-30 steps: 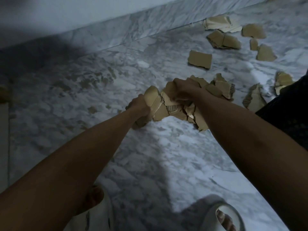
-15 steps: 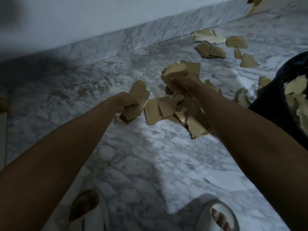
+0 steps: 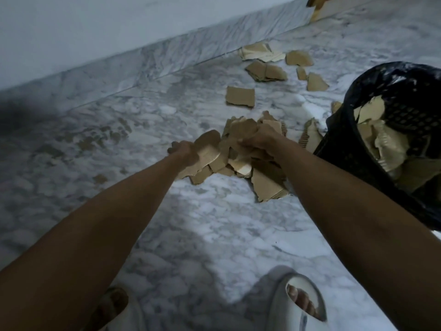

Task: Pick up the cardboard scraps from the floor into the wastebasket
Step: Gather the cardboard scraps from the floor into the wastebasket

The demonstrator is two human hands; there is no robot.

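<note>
A pile of torn brown cardboard scraps [image 3: 265, 185] lies on the marble floor in front of me. My left hand [image 3: 183, 151] grips a rounded scrap [image 3: 207, 146] at the pile's left side. My right hand [image 3: 260, 139] grips a bunch of scraps [image 3: 243, 130] on top of the pile. The black mesh wastebasket [image 3: 343, 142], lined with a dark bag, stands at the right and holds several cardboard pieces [image 3: 386, 144].
More loose scraps [image 3: 240, 96] lie scattered farther back, toward the marble skirting [image 3: 167, 56] and wall. One ribbed scrap [image 3: 310, 137] leans by the basket. My feet in white slippers [image 3: 298, 304] are at the bottom edge. A wooden frame corner [image 3: 317, 5] shows top right.
Both hands came back together over the pile; the right hand lowered its bunch of scraps. The view shifted, bringing more of the wastebasket into sight.
</note>
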